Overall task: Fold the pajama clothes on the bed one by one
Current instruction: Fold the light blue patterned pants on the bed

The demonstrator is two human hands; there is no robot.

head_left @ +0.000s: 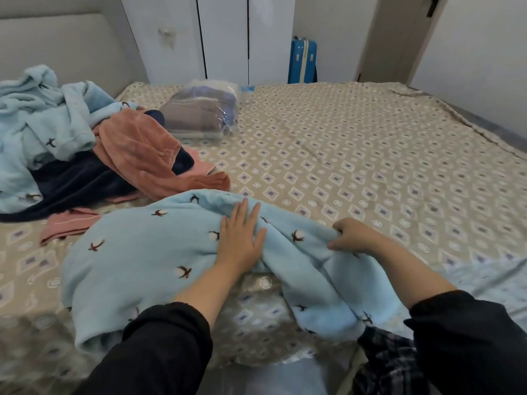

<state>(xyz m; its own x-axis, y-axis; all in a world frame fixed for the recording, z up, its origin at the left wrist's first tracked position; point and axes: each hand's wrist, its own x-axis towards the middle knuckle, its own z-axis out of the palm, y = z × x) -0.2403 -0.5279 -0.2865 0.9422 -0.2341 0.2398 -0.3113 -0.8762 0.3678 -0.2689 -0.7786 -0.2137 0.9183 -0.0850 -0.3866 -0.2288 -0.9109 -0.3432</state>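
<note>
Pressing down with my left hand, fingers straight and a little spread, I pin the middle of the light blue pajama piece to the bed so it cannot slide. My right hand is curled just to the right of it, pinching a bunched ridge of the same fleece. I judge that one hand is anchoring while the other draws the slack out, ready for a clean fold. The garment lies at the near edge of the bed, spread to the left and drooping over the edge on the near right, where a bit of plaid cloth shows below it.

Counting: two hands, both on one garment. To the far left sits the unfolded pile, kept clear of my working space: one more light blue garment with the same bird-like print, one navy piece and one rust-orange piece. A pink piece lies at its near edge. I cannot tell whether the pink is one garment or two, since it surfaces in separate places. Farther off lies one clear bag of folded clothes. Beyond the bed stand one blue suitcase and a white wardrobe.
</note>
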